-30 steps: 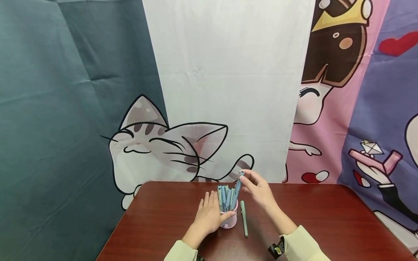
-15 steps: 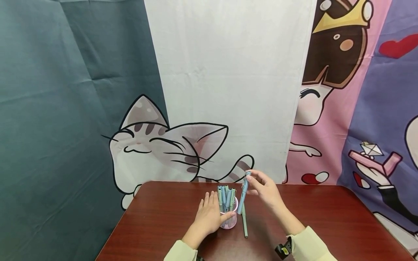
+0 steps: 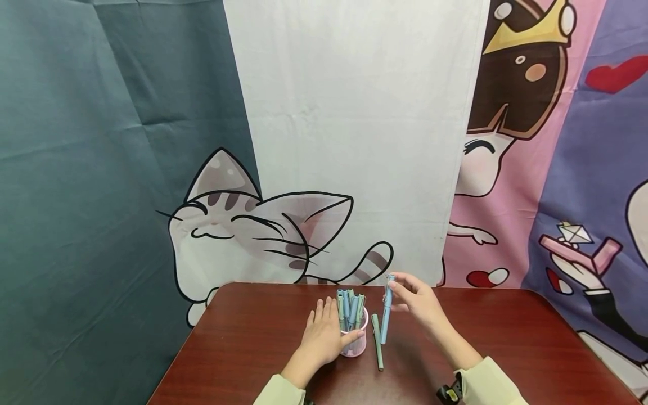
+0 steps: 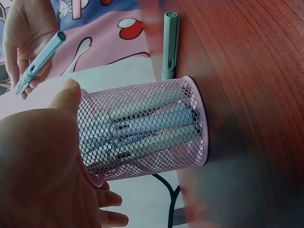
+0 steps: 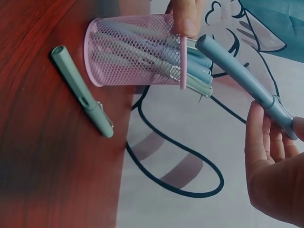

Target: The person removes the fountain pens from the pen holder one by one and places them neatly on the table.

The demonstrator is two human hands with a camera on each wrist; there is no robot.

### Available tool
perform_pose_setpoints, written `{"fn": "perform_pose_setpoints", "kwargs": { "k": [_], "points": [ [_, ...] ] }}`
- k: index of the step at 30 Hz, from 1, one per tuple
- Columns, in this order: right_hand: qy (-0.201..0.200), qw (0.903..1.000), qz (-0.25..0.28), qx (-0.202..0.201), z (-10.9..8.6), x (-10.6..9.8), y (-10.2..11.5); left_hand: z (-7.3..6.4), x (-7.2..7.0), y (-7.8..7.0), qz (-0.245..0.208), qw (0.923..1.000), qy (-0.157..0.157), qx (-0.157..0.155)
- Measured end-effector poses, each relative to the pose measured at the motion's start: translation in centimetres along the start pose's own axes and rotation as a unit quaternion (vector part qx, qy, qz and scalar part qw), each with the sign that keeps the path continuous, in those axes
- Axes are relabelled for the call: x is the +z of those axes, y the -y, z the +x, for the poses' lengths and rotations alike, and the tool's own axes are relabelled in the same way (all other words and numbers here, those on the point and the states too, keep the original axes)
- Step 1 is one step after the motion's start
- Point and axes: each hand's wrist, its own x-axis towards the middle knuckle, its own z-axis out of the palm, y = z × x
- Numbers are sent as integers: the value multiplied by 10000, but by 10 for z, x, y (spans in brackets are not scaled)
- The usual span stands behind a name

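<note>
A pink mesh pen holder (image 3: 357, 343) stands upright on the table with several blue and green pens (image 3: 354, 309) in it. My left hand (image 3: 324, 333) rests against its left side, fingers straight, and the thumb lies across the front near the rim. To the right of the holder, my right hand (image 3: 420, 302) pinches a light blue pen (image 5: 240, 78) near its clip end. That pen hangs almost upright, its lower end pointing down at the table. Just left of it, a green pen (image 3: 377, 343) lies on the table, apart from the holder.
The reddish-brown wooden table (image 3: 243, 343) spreads out on both sides of the hands. A cartoon-printed cloth backdrop (image 3: 354, 112) hangs behind its far edge. A black band with a small device (image 3: 449, 392) sits at the right wrist.
My right hand has drawn the blue pen out of the holder, carried it to the right and then lowered it slightly beside the lying green pen. The left hand stays put.
</note>
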Motion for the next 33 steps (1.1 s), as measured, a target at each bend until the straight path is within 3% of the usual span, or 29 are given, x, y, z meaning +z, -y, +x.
{"fn": "perform_pose_setpoints", "kwargs": {
  "k": [14, 33],
  "points": [
    [-52, 9990, -148, 415, -1, -17, -15, -2, -3, -3, 180, 9998, 4, -7],
    [268, 9958, -241, 845, 0, -40, -46, -3, -4, -4, 299, 9995, -58, 6]
  ]
}}
